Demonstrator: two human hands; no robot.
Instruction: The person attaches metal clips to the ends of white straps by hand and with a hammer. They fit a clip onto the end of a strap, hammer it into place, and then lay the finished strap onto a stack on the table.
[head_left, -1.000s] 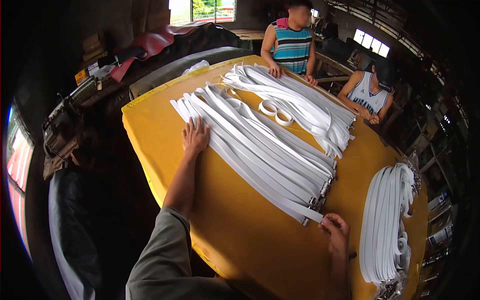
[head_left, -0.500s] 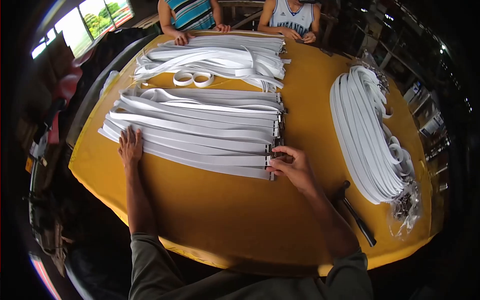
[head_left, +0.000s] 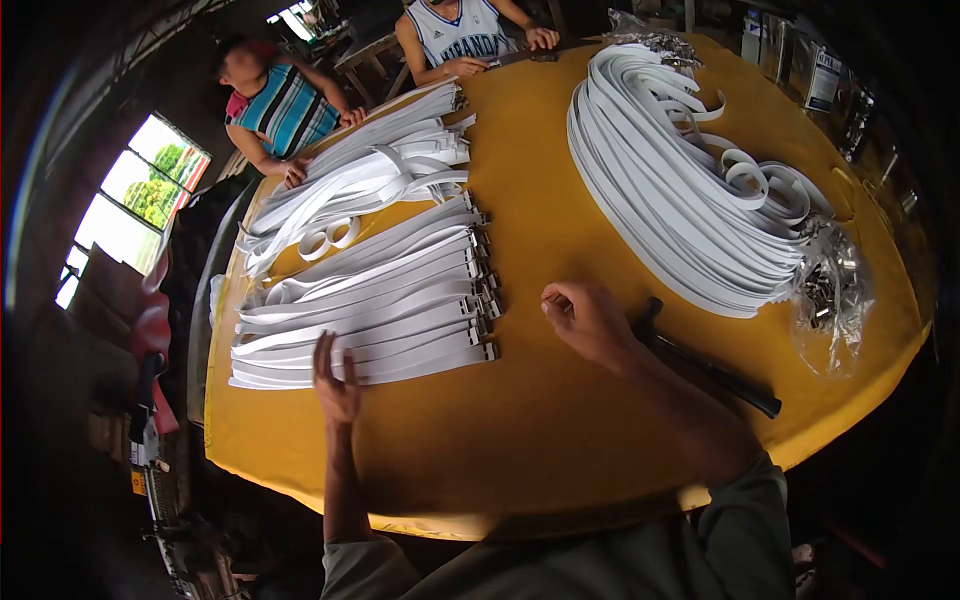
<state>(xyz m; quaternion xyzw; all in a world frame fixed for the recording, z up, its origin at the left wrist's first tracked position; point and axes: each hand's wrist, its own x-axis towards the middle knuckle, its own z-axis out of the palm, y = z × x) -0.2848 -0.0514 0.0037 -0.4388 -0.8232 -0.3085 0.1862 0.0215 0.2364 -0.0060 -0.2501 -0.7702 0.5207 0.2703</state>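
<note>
My left hand [head_left: 337,382] is open, its fingers spread over the near edge of a row of white belts [head_left: 360,335]. Metal buckles [head_left: 484,305] line the right ends of that row. Over the bare table between this row and the bundle on the right, my right hand [head_left: 588,322] has its fingers curled in, and nothing shows in them. Close beside its wrist lies a black hammer [head_left: 710,375]. A large looped bundle of white belts [head_left: 660,190] lies farther to the right.
The table has a yellow cover [head_left: 440,450]. Behind the row lie another pile of white belts [head_left: 350,190] and two rolled bands [head_left: 328,238]. A clear plastic bag with metal pieces [head_left: 832,290] sits at right. Two people [head_left: 285,110] are at the far side.
My right hand has left the buckles and moved right, toward the hammer. My left hand's fingers have shifted along the belts' near edge. The view has turned to the right.
</note>
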